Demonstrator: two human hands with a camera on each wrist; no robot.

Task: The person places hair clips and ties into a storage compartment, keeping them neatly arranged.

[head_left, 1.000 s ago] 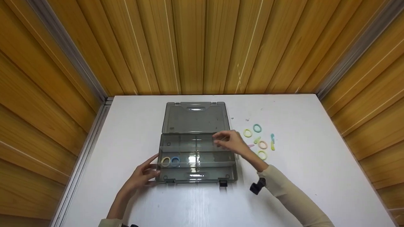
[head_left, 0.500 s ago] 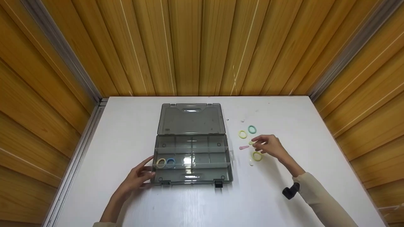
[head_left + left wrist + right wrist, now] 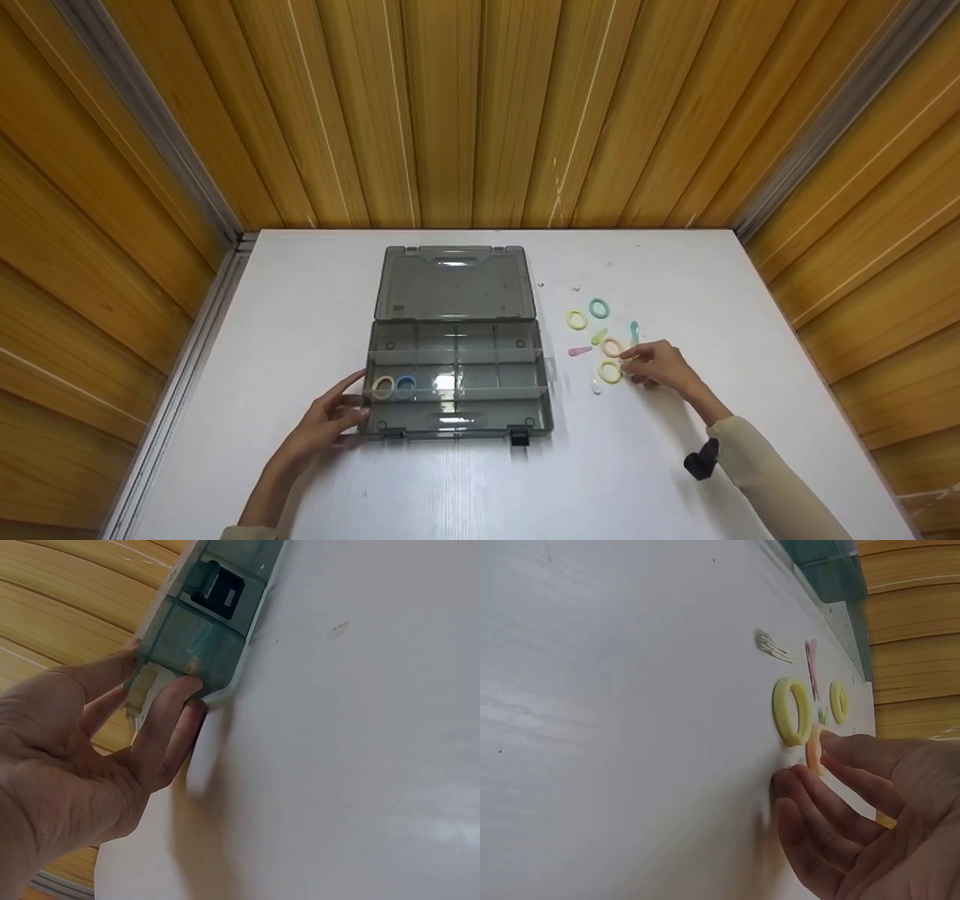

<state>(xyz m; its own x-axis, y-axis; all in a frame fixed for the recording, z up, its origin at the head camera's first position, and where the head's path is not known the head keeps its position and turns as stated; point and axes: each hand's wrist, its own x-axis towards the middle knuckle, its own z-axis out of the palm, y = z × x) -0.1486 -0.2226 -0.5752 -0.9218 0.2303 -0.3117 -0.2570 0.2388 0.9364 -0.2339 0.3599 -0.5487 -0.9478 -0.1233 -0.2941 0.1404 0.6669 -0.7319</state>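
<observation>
My left hand (image 3: 322, 424) rests its fingers against the left end of a grey see-through compartment box (image 3: 457, 416), which lies with its lid (image 3: 457, 289) folded back. A beige ring (image 3: 382, 388) and a blue ring (image 3: 406, 386) sit in a left compartment of its middle row. My right hand (image 3: 660, 367) is beside a peach ring (image 3: 612, 346), its thumb appearing to touch the ring's edge in the right wrist view; the fingers are loosely bent and no grip shows. Just left of the fingertips lies a yellow-green ring (image 3: 610, 372). A yellow clip is mostly hidden behind the hand.
Around them on the white table (image 3: 600, 465) lie a yellow ring (image 3: 576, 319), a teal ring (image 3: 599, 308), a pink clip (image 3: 580, 351), a green clip (image 3: 598, 336), a teal clip (image 3: 634, 331) and a whitish clip (image 3: 597, 386). Wood-look walls stand around.
My right hand has come from over the box to the loose pieces, then slightly right and down, uncovering the peach ring. The left hand stays against the box.
</observation>
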